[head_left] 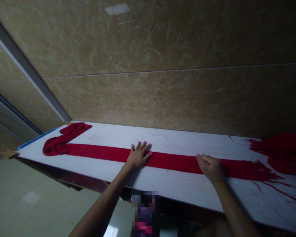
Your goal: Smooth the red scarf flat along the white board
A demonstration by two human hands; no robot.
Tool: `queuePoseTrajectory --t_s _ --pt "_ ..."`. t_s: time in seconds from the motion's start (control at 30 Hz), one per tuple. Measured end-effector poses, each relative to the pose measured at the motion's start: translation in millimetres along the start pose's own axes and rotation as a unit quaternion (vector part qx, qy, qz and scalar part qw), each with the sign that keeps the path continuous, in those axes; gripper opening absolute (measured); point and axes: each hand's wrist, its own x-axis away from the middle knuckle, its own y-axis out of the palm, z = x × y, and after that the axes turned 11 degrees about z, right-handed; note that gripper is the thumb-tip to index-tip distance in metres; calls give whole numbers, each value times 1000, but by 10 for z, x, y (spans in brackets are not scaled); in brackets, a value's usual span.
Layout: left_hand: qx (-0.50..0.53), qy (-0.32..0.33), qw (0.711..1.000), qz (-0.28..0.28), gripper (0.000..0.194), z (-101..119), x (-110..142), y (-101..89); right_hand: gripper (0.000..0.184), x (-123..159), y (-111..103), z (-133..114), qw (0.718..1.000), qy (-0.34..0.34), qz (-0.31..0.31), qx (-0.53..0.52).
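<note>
Your left hand (138, 156) is pressing open-palmed on the red scarf (175, 162) along the table (172, 194), while your right hand (210, 167) is curling clenched over it.

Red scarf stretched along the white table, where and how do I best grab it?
I'd pinch the red scarf just short of the fringe at its right end, from the near side. There it lies flat with a straight near edge, while its left end is bunched and the wall stands behind.

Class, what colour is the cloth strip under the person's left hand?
The cloth strip is plain red, best seen in the head view.
</note>
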Motion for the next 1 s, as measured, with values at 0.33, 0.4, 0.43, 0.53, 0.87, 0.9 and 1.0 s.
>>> queuePoseTrajectory --t_s 0.33,0.4,0.43,0.53,0.87,0.9,1.0 --pt "0 0 1000 15 62 -47 -7 65 53 33 15 28 999 41 -20 6" --pt "1 4 1000 16 62 -50 -7 61 52 39 17 31 998 51 -27 5" --pt "1 5 1000 16 61 -50 -6 56 52 40 17 30 998 55 -31 4" --pt "2 6 1000 15 61 -37 -5 33 51 36 20 25 997 63 -33 3" --pt "6 -5 1000 6 59 16 -1 -21 53 31 45 37 997 66 -25 11" --pt "5 -4 1000 8 59 9 -3 -11 53 32 44 40 997 66 -28 10" --pt "-1 1 1000 11 58 -16 -12 20 53 31 40 45 998 60 -32 6"
